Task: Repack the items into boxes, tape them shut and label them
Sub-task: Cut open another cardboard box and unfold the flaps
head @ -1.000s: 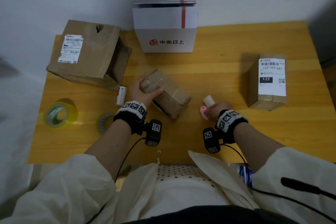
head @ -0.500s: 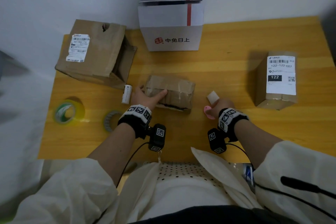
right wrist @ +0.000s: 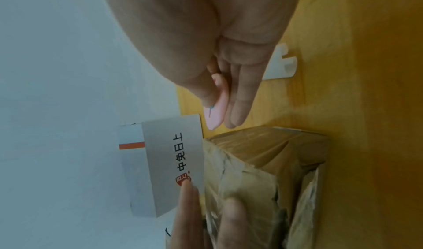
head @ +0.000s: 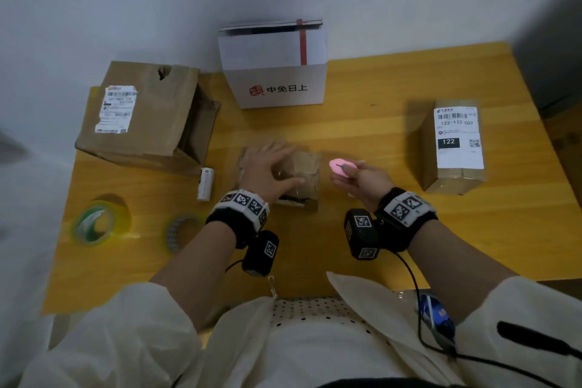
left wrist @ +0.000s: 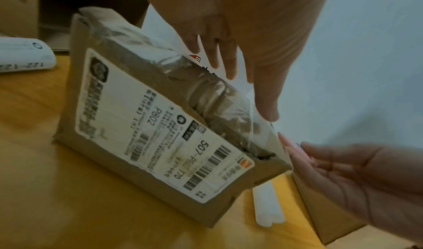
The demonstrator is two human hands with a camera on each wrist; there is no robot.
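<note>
Your left hand lies on top of the small brown cardboard parcel wrapped in crinkled clear tape, fingers spread and fairly straight, grip apart, pressing rather than clutching. The parcel sits mid-tabletop, and the left wrist view shows a white shipping label on the side facing you.

Your right hand hovers just right of the parcel, grip pinched on a small pink oval cutter, thumb on one face and fingers on the other; its tip points toward the parcel's near end but is not touching.

Around you:
- Large battered brown carton with a white label, far left, open side facing the parcel.
- White box with red stripe and printed characters, at the far edge against the wall.
- Upright brown box with a white "122" label, well apart on the right.
- White label roll, lying just left of your left hand.
- Yellow-green tape roll and clear tape roll, near left edge.
- A white strip on the tabletop beside the parcel, under your right hand.
</note>
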